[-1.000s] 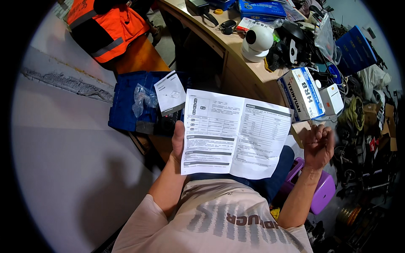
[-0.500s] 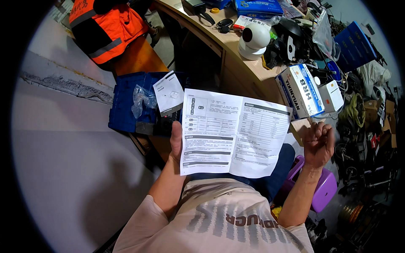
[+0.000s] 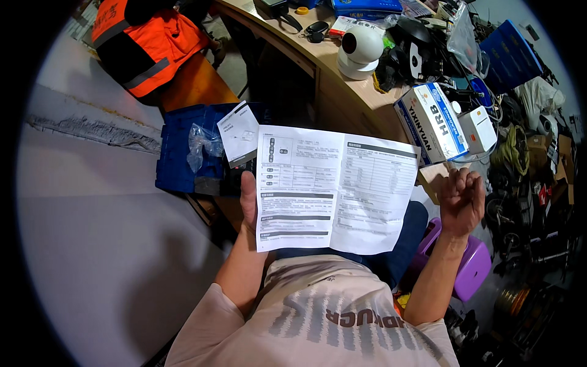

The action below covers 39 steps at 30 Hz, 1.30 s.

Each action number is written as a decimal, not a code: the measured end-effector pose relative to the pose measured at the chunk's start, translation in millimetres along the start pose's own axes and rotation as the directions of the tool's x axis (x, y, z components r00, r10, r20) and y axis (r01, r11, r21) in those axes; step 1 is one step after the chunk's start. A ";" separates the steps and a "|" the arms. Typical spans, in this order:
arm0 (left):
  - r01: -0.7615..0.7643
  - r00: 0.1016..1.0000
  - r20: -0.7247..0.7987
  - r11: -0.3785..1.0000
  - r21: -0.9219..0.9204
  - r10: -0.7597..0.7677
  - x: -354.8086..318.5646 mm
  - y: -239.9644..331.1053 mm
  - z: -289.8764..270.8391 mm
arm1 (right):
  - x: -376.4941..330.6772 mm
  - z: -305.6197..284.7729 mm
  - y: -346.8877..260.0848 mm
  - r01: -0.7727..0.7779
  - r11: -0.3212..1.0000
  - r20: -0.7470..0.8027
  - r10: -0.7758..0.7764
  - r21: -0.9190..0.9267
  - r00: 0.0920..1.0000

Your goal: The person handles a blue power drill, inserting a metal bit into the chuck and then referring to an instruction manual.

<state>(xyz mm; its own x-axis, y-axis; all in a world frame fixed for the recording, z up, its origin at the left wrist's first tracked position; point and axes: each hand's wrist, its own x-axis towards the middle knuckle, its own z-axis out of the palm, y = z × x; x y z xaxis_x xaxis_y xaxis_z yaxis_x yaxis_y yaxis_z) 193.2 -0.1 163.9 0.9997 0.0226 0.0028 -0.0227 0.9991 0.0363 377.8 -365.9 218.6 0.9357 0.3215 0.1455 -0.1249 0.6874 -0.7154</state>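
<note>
An unfolded white instruction leaflet [image 3: 367,211] with printed tables and dark heading bars is spread above my lap, creased down its middle. My left hand [image 3: 248,202] grips its left edge; the thumb shows beside the paper and the other fingers are hidden behind it. A smaller white printed sheet with a dark lower band, perhaps the leaflet's cover [image 3: 239,134], sticks out past the upper left corner. To the right of the leaflet, my right hand [image 3: 461,202] is raised apart from it, fingers loosely curled in, with nothing visible in them.
Behind the paper lies an open blue case [image 3: 174,150] with a clear plastic bag [image 3: 203,147]. The wooden desk [image 3: 333,92] carries a white camera [image 3: 359,52], a white-and-blue box [image 3: 431,125] and cables. A purple stool [image 3: 471,269] stands right; an orange vest [image 3: 156,52] lies far left.
The leaflet sits slightly further left in the picture, as does the desk behind it. My left hand keeps its grip, and my right hand stays curled in nearly the same place.
</note>
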 end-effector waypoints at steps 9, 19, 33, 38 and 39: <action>-0.039 0.998 0.042 0.997 -0.072 0.042 2.5 -2.1 -2.1 | -0.7 0.8 0.9 0.002 1.000 -0.006 -0.001 0.018 1.000; -0.001 0.996 0.087 0.995 -0.101 0.010 5.4 0.3 -2.3 | 0.1 3.0 1.6 0.021 1.000 -0.008 -0.021 -0.015 1.000; -0.013 0.998 0.063 0.998 -0.061 0.017 9.9 -2.2 1.4 | 0.7 7.6 2.2 0.016 1.000 -0.014 -0.016 -0.011 1.000; -0.038 0.999 0.023 0.999 -0.015 0.039 11.6 -3.1 5.5 | -0.3 10.2 1.8 0.011 1.000 -0.066 -0.013 -0.026 0.998; -0.038 0.999 0.027 0.999 -0.014 0.038 11.8 -3.3 6.1 | -0.3 10.7 1.8 0.013 1.000 -0.068 -0.014 -0.028 0.998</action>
<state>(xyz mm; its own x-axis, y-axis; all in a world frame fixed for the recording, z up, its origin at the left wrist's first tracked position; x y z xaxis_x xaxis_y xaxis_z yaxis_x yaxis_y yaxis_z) 205.1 -3.4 169.8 0.9977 0.0600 0.0310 -0.0607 0.9979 0.0218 373.8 -357.8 224.5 0.9577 0.2663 0.1088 -0.1038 0.6728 -0.7325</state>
